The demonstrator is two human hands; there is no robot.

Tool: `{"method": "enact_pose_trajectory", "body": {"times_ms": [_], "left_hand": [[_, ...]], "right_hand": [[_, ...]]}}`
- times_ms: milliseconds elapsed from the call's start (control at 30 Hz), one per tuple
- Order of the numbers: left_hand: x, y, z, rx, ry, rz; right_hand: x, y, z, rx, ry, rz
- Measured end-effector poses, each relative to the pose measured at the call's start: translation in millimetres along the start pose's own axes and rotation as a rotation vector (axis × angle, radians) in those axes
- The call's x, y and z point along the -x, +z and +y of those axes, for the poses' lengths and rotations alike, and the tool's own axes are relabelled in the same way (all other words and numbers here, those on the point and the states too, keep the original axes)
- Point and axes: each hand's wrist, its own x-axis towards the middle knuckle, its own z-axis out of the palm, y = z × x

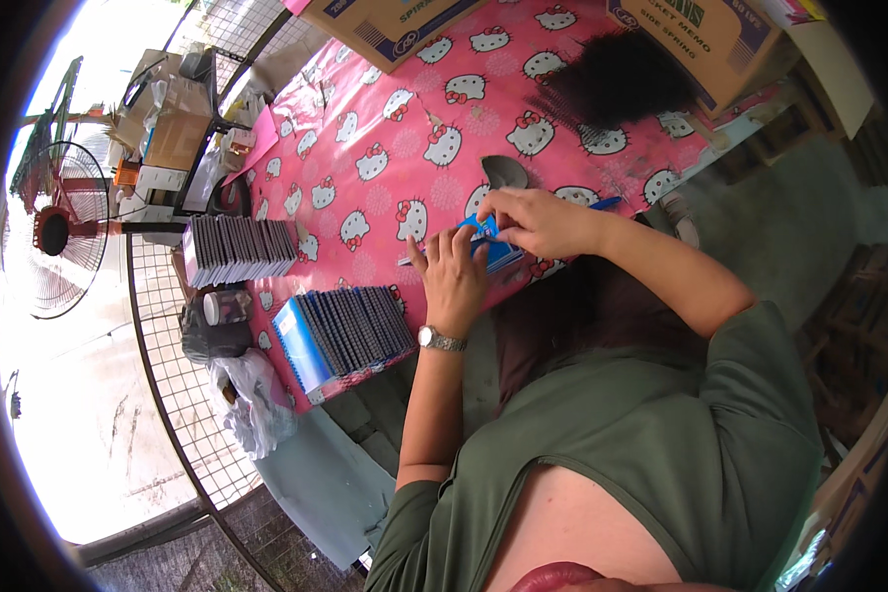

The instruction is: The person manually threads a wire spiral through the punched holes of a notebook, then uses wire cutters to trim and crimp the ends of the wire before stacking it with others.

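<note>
A small blue-covered notebook point(504, 257) lies near the table's front edge, with both my hands over it. My left hand point(451, 268), a watch on its wrist, bends its fingers onto the notebook's left part. My right hand point(538, 221) curls over the far edge, thumb and fingertips pinched together close to the left fingertips. A thin dark strip shows between the hands; what the right fingertips grip is too small to make out. Just beyond them sits a dark grey curved piece point(503, 172). A blue pen-like object point(606, 203) lies right of the right hand.
Rows of spiral notebooks point(350, 331) and more stacked notebooks point(239, 249) stand at the left. A heap of black spiral coils point(617, 84) lies at the far right, beside a cardboard box point(705, 44). Another box point(390, 25) stands at the back. A fan point(59, 232) is far left.
</note>
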Motion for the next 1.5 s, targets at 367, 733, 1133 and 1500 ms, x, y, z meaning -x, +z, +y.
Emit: {"method": "enact_pose_trajectory", "body": {"times_ms": [367, 733, 1133, 1500], "left_hand": [[0, -4, -7, 0.063, 0.044, -0.065], [8, 4, -12, 0.182, -0.027, 0.055], [-5, 9, 1, 0.307, 0.028, 0.075], [-8, 1, -5, 0.353, -0.027, 0.020]], "right_hand": [[-56, 6, 74, 0.833, 0.040, -0.042], [-46, -25, 52, -0.643, 0.090, -0.458], [-18, -31, 45, -0.693, 0.104, -0.459], [-28, -25, 45, -0.935, -0.010, -0.454]]}}
